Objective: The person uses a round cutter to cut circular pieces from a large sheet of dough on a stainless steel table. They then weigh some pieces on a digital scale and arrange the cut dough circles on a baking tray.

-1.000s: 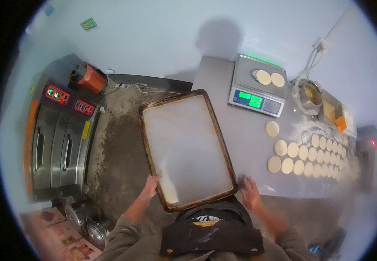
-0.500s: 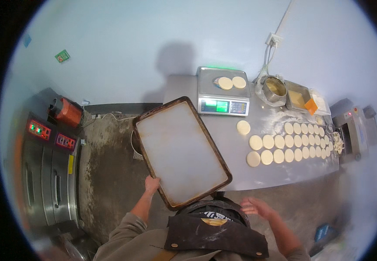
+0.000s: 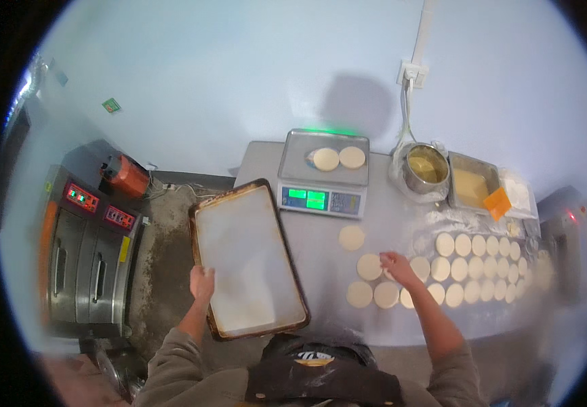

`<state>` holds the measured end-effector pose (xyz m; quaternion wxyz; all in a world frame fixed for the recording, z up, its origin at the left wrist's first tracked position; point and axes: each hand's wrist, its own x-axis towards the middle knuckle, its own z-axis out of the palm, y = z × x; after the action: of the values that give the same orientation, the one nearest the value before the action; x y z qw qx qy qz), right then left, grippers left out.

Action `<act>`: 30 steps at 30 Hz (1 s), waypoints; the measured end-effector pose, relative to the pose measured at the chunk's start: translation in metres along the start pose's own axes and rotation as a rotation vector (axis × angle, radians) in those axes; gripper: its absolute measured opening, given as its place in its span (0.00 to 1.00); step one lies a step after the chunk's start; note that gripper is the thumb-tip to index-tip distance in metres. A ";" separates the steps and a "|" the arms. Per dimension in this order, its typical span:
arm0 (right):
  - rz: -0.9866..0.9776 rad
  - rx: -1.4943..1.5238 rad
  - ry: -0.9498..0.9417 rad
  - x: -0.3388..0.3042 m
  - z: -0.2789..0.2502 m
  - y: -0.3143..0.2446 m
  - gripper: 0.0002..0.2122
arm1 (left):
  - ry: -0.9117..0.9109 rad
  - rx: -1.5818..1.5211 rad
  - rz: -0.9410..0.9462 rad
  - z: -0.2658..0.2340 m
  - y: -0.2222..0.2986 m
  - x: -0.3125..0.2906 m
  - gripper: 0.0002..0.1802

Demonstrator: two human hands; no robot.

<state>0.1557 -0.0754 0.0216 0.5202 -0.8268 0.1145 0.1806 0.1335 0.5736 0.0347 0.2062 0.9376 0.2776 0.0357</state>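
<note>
My left hand is closed on the left rim of a large baking tray. The tray has a dark, stained rim and a pale, bare inside, and it is tilted beside the table's left end. My right hand is over the rows of flat round dough pieces, its bent fingers apart at the right edge of a dough round. Nothing shows in its grip; it hides part of the rounds beneath. Another dough round lies apart, nearer the scale.
A digital scale bears two dough rounds. Behind the rows are a metal pot, a rectangular pan with pale yellow contents and an orange scraper. A deck oven stands at the left, a machine at the right.
My right hand has moved from beside my apron up and forward over the dough rounds. The tray, still in my left hand, has swung more upright and shifted left. The view has turned right.
</note>
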 end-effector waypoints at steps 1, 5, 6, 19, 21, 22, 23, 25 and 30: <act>-0.009 0.199 0.044 0.035 -0.007 -0.005 0.20 | 0.037 0.003 0.092 0.007 0.028 0.011 0.27; 0.141 0.680 0.165 0.177 -0.020 -0.020 0.15 | -0.082 -0.216 0.151 0.058 0.151 0.078 0.28; 0.121 0.711 0.169 0.209 -0.018 -0.021 0.16 | -0.116 -0.377 0.187 0.074 0.180 0.099 0.30; 0.281 1.380 0.229 0.291 0.049 -0.032 0.28 | -0.811 -1.101 -0.140 0.185 0.322 0.190 0.47; 0.260 1.412 0.261 0.277 0.039 -0.038 0.27 | -0.767 -1.124 -0.191 0.188 0.326 0.184 0.48; 0.242 1.453 0.246 0.269 0.028 -0.039 0.26 | -0.727 -1.087 -0.286 0.193 0.334 0.181 0.49; 0.306 1.492 0.286 0.259 0.019 -0.040 0.25 | -0.789 -1.085 -0.197 0.196 0.339 0.172 0.45; 0.329 1.396 0.246 0.245 -0.008 -0.039 0.22 | -0.813 -1.056 -0.158 0.208 0.358 0.156 0.43; 0.225 1.295 0.118 0.244 -0.042 -0.029 0.20 | -0.798 -1.086 -0.181 0.214 0.383 0.130 0.42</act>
<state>0.3956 -0.1007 -0.0404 0.8832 -0.3382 0.3141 0.0830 0.4755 0.2735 -0.0114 0.7364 0.6158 0.2003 -0.1960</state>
